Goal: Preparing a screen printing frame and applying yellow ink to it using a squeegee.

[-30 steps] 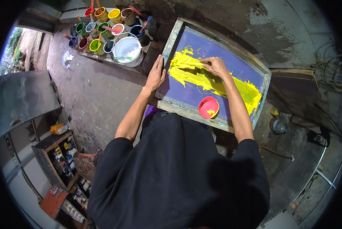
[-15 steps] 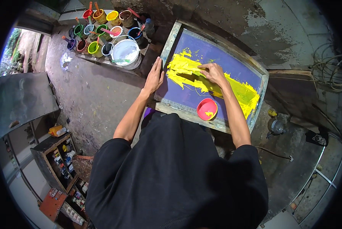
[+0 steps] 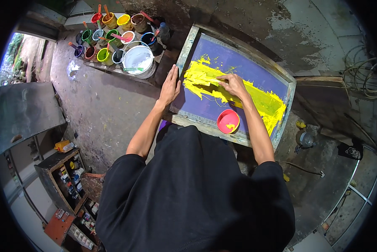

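Observation:
A wooden-framed printing screen (image 3: pixel 236 49) with purple mesh lies tilted in front of me. Thick yellow ink (image 3: pixel 264 100) spreads in a broad band across the mesh. My right hand (image 3: pixel 235 87) is over the middle of this band, its fingers closed on the edge of a yellow-smeared squeegee (image 3: pixel 208 80). Ink and the fingers hide much of the squeegee, and a dark shadow lies beside it. My left hand (image 3: pixel 170 87) rests with straight fingers along the left side of the frame. Near my right forearm, a pink bowl (image 3: pixel 225 119) with some yellow ink inside sits on the screen's near part.
Several open ink pots (image 3: pixel 105 55), many with sticks in them, crowd a low stand at the back left. A white bucket (image 3: pixel 151 69) stands at its near corner. Shelves with bottles (image 3: pixel 68 178) are at the lower left. A clear plastic bottle (image 3: pixel 306 140) lies on the floor to the right.
My right hand has shifted slightly toward me together with the squeegee. The left hand stays against the frame, and the pink bowl has kept its place.

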A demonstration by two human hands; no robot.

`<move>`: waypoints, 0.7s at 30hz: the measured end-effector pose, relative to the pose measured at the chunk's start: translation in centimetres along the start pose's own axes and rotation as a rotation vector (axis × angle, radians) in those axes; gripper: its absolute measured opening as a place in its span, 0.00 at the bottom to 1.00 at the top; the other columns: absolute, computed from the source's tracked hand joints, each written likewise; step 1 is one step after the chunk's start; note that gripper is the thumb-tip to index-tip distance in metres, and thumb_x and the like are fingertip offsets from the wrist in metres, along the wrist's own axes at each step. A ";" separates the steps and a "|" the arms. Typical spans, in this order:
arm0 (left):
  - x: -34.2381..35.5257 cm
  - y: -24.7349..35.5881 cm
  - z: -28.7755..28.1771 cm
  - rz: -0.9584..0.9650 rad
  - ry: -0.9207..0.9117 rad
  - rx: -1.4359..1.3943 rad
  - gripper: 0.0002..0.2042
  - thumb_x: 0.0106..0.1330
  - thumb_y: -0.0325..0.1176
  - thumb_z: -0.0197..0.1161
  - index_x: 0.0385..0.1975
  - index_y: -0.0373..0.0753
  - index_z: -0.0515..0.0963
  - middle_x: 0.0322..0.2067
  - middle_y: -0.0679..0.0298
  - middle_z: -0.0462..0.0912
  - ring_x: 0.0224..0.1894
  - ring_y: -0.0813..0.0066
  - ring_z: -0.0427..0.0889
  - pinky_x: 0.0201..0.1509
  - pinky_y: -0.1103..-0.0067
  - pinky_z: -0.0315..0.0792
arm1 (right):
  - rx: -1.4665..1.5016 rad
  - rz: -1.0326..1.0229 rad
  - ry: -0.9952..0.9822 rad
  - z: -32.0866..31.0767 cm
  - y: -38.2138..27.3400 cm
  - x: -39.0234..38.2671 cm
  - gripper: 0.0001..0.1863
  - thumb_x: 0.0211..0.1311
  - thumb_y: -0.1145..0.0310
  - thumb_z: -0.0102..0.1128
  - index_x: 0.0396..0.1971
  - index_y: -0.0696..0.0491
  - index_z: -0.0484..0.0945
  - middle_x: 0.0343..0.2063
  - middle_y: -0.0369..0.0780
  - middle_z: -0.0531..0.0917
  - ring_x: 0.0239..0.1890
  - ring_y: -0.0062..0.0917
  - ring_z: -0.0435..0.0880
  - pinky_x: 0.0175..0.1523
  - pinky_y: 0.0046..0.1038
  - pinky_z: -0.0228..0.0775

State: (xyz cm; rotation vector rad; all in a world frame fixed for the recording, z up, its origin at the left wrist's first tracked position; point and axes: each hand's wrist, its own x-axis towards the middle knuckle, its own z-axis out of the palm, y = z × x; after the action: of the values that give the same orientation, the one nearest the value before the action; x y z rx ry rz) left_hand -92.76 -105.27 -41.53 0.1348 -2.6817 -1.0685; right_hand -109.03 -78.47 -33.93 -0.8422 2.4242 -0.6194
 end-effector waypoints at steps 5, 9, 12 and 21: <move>0.3 -0.1 -0.1 0.017 0.012 -0.013 0.32 0.66 0.25 0.56 0.70 0.33 0.54 0.71 0.47 0.55 0.70 0.49 0.60 0.71 0.68 0.60 | -0.008 0.046 0.001 1.0 -0.3 -0.1 0.16 0.56 0.64 0.66 0.44 0.49 0.86 0.38 0.50 0.86 0.40 0.42 0.86 0.48 0.38 0.76; 0.3 0.1 -0.1 0.019 0.009 -0.027 0.32 0.66 0.25 0.56 0.70 0.33 0.54 0.71 0.47 0.54 0.70 0.49 0.60 0.71 0.68 0.60 | 0.019 0.013 0.047 1.3 -0.2 -0.3 0.15 0.56 0.63 0.66 0.44 0.48 0.86 0.33 0.50 0.86 0.39 0.45 0.85 0.49 0.41 0.76; 0.3 0.0 0.0 0.009 -0.006 -0.034 0.32 0.66 0.24 0.56 0.71 0.33 0.53 0.71 0.47 0.54 0.70 0.49 0.60 0.71 0.68 0.60 | -0.018 0.064 0.016 0.6 -1.4 -0.4 0.15 0.56 0.63 0.66 0.44 0.49 0.86 0.36 0.51 0.86 0.41 0.44 0.85 0.50 0.40 0.76; 0.6 0.1 -0.6 0.020 -0.024 -0.043 0.31 0.65 0.24 0.55 0.68 0.27 0.54 0.70 0.42 0.54 0.70 0.46 0.58 0.73 0.68 0.57 | -0.004 0.048 0.127 3.1 -3.0 -0.3 0.14 0.57 0.64 0.64 0.44 0.50 0.86 0.31 0.52 0.85 0.38 0.46 0.85 0.47 0.43 0.76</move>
State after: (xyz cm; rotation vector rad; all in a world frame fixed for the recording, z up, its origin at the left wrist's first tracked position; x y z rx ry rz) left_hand -93.14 -105.70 -40.90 0.0873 -2.6731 -1.1276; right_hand -105.69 -81.13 -34.58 -0.7644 2.5529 -0.6680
